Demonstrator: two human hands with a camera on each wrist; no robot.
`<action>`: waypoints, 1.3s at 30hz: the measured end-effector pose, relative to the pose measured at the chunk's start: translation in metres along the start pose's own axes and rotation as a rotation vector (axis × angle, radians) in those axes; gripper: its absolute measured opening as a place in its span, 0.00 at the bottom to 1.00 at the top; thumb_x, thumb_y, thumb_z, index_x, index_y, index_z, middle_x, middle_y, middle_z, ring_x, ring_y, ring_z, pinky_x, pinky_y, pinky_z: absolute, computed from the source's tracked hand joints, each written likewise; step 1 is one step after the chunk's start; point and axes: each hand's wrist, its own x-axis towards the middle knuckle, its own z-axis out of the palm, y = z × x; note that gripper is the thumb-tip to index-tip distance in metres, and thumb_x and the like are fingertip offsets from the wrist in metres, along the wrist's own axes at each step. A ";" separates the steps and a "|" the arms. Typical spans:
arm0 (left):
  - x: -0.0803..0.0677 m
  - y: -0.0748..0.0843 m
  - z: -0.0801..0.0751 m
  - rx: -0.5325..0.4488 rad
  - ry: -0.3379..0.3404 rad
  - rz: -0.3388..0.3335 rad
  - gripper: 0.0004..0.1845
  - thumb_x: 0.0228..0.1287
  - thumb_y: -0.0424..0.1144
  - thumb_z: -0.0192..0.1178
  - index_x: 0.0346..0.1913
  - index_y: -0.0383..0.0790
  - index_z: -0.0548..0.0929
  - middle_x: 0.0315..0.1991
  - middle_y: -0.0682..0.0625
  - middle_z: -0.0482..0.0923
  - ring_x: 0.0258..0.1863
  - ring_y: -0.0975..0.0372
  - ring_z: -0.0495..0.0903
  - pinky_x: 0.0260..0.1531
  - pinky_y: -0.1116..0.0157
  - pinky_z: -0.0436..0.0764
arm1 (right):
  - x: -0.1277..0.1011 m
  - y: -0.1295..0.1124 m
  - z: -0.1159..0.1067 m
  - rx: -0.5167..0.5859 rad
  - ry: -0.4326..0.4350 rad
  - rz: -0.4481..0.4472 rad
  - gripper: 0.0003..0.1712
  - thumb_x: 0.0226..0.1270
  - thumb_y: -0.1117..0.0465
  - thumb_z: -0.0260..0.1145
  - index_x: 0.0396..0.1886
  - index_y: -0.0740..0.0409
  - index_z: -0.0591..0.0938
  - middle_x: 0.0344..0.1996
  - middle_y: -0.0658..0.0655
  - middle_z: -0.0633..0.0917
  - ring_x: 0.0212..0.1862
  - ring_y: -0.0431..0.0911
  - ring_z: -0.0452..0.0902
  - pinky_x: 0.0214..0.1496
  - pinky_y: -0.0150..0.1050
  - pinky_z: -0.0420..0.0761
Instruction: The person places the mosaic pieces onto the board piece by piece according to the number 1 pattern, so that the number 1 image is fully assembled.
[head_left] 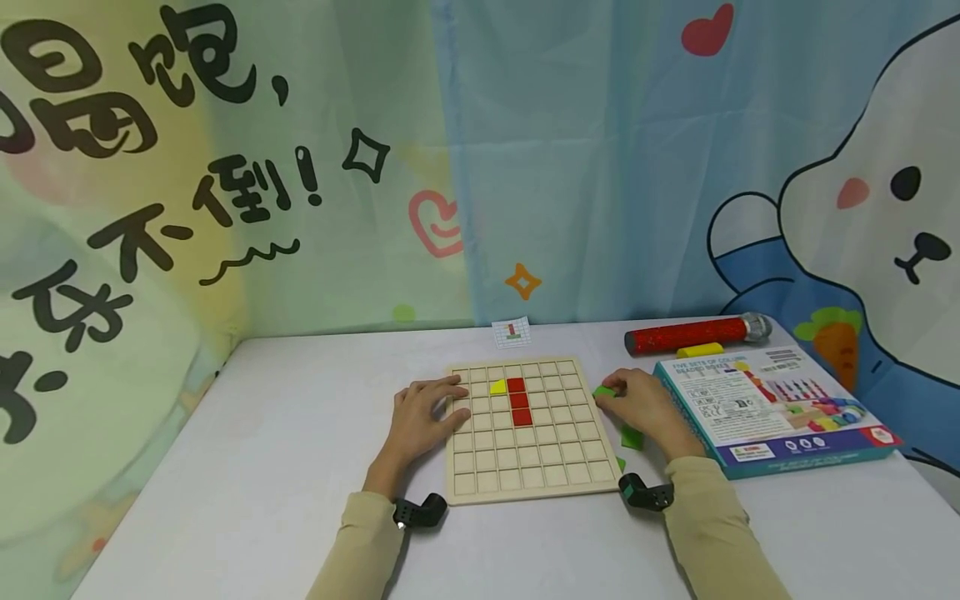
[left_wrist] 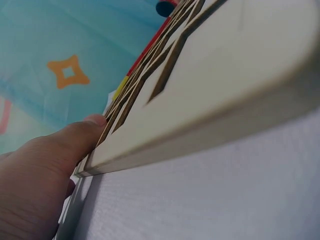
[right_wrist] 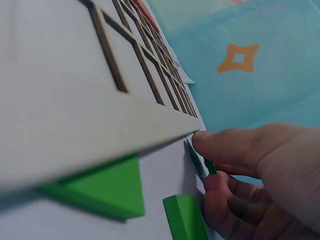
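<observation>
Beside board (head_left: 532, 433), fingers (head_left: 611, 385) pinch green piece (head_left: 602, 391).

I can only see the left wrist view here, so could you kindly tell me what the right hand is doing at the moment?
Observer: The right hand is at the right edge of the wooden grid board, pinching a green piece.
Operator: Thank you. Are there other loose green pieces nearby?
Observer: Yes, the right wrist view shows a green triangle by the board's edge and another green block beside the fingers.
Operator: And what is already on the board?
Observer: A column of red squares with a yellow triangle to the left of its top cell.
</observation>
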 end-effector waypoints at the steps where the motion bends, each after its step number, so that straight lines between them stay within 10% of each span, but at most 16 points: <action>1: 0.000 0.000 0.000 0.000 0.000 -0.001 0.18 0.58 0.52 0.64 0.50 0.53 0.83 0.62 0.55 0.74 0.58 0.53 0.71 0.57 0.46 0.60 | 0.000 0.000 0.000 0.001 0.000 -0.001 0.22 0.63 0.55 0.64 0.52 0.63 0.78 0.42 0.62 0.81 0.40 0.50 0.72 0.42 0.40 0.71; 39: 0.000 0.000 -0.001 -0.006 0.014 0.019 0.18 0.58 0.52 0.64 0.50 0.51 0.83 0.62 0.54 0.75 0.56 0.53 0.72 0.57 0.45 0.60 | -0.007 -0.019 0.017 0.048 0.010 -0.237 0.19 0.62 0.54 0.63 0.50 0.58 0.78 0.44 0.56 0.79 0.38 0.46 0.71 0.39 0.37 0.70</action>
